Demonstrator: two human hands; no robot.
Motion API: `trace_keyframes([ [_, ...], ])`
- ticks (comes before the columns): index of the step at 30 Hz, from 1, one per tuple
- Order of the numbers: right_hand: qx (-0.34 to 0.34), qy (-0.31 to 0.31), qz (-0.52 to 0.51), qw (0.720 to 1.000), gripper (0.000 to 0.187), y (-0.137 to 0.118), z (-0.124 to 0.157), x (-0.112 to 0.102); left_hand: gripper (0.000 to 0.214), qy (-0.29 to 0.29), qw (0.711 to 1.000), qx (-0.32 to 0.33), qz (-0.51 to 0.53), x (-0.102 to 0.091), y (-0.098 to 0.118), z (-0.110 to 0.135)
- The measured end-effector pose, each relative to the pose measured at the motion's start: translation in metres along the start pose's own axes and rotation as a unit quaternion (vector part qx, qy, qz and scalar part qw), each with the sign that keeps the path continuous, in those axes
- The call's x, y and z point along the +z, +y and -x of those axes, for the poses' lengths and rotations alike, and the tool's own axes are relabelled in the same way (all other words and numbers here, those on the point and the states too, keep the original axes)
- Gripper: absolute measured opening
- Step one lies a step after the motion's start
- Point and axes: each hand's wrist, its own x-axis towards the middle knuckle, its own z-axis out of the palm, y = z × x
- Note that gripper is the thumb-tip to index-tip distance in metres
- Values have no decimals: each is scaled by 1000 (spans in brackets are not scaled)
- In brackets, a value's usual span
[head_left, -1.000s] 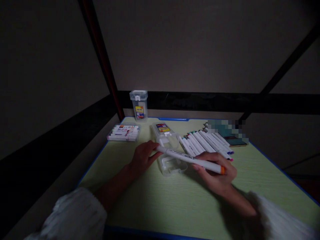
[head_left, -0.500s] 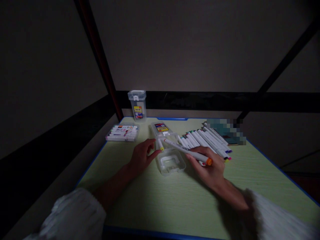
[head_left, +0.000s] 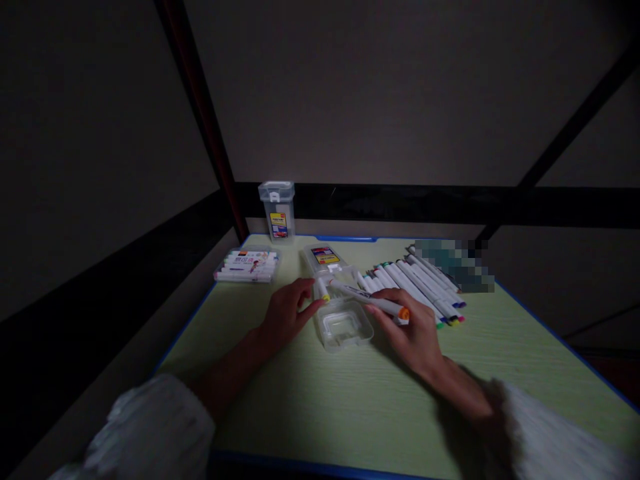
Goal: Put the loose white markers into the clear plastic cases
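Observation:
In my right hand [head_left: 413, 330] is a white marker with an orange end [head_left: 383, 305], gripped between thumb and fingers. It slants, its far end over the clear plastic box [head_left: 327, 261] lying open on the table. My left hand [head_left: 290, 307] curls against the left side of that box, thumb and fingertips at its edge. A white marker with a yellow end [head_left: 323, 291] lies inside the box, beside my left fingertips. The see-through lid [head_left: 345, 325] is folded out toward me.
Several white markers with coloured ends [head_left: 420, 283] lie in a row on the right, by a partly blurred dark green item [head_left: 450, 263]. A closed clear container [head_left: 280, 217] stands at the back left. A flat case of markers [head_left: 249, 265] lies left on the pale green table [head_left: 320, 407].
My right hand has moved slightly left, bringing the orange-ended marker farther over the open box. My left hand has stayed at the box's side.

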Motion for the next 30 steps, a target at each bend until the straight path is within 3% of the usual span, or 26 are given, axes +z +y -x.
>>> trace_keyframes([
  [21,-2,-88,-18,996,18,0,4,4,22,-26,999,-26,-2,-1,0,0],
  [30,40,-71,-19,996,12,2,7,9,26,-14,1000,-11,-8,1,-1,0],
])
